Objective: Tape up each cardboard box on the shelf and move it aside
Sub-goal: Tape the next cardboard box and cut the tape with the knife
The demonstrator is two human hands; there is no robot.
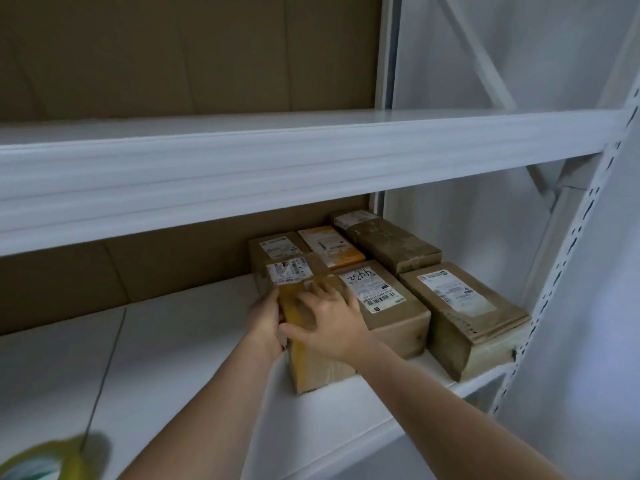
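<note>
We see a white metal shelf (194,344) carrying a cluster of taped cardboard boxes toward its right end, among them a front-left box (311,368), a box marked "4432" (388,306) and a front-right box (464,317). Behind these stand three more, including an orange-labelled package (332,247). At the lower left lies a blurred yellowish object (52,459), possibly a tape roll.

Our left hand (265,323): arm extended, palm pressed sideways, fingers hidden | our right hand (325,317): arm extended, fingers spread flat, palm down.
</note>
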